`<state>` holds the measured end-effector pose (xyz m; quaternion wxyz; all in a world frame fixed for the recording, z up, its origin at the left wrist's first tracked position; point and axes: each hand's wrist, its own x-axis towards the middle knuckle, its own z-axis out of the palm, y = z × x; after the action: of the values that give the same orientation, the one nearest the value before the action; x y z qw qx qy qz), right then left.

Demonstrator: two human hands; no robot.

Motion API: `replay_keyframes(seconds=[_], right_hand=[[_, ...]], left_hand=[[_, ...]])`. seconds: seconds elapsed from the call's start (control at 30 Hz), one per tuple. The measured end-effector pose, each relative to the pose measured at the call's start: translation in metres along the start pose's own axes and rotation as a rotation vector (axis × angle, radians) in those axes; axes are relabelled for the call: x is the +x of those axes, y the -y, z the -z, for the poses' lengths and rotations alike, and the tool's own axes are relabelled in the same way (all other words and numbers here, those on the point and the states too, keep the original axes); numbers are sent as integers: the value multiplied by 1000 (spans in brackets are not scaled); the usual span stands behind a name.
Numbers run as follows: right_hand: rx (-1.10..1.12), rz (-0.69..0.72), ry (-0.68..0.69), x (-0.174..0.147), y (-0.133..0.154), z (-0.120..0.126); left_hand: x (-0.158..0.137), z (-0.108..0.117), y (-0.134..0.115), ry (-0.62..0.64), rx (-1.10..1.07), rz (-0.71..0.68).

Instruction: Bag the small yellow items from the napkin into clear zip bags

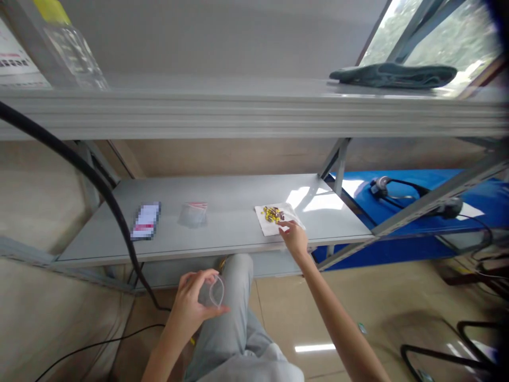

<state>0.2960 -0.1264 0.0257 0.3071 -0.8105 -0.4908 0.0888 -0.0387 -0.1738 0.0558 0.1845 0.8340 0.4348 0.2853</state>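
Observation:
My left hand (193,298) is closed on a small clear plastic bag (217,291), thumb below and fingers above, its mouth spread into a rounded gap. This hand is over my leg, in front of the lower shelf. At the shelf's front edge, my right hand (293,236) reaches over a white paper sheet (270,229). Its thumb and forefinger are slightly apart beside a small pile of yellow and brown capsules (273,214). Left of the paper, more clear plastic bags with a red stripe (193,214) lie flat on the grey shelf (230,196).
A phone (146,220) lies at the shelf's left end. A black cable (99,180) hangs across the left side. Overhead, an upper shelf (238,114) carries a yellow-capped bottle (73,50) and a folded cloth (393,75). Metal braces (429,193) slant at right.

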Motion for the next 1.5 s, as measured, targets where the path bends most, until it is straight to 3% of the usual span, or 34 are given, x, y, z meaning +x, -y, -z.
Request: replay_keyframes(seconds=[0.27, 0.5, 0.67, 0.8, 0.9, 1.03, 1.23, 1.5], right_hand=[[-104, -62, -68, 15, -15, -29], [-125, -60, -90, 22, -19, -31], [-88, -27, -97, 23, -8, -33], [-32, -53, -134, 24, -7, -38], [8, -58, -149, 18, -14, -38], [32, 20, -55, 5, -23, -40], [-9, 38, 15, 5, -23, -49], [-80, -59, 43, 10, -17, -48]], left_hand=[[0, 2, -11, -13, 3, 2], [2, -2, -15, -60, -21, -13], [36, -22, -12, -139, -168, 56], [67, -47, -2, -91, -202, 109], [70, -59, 5, -42, -189, 114], [58, -66, 9, -45, -195, 120], [58, -62, 2, -47, -221, 112], [72, -48, -23, -86, -153, 85]])
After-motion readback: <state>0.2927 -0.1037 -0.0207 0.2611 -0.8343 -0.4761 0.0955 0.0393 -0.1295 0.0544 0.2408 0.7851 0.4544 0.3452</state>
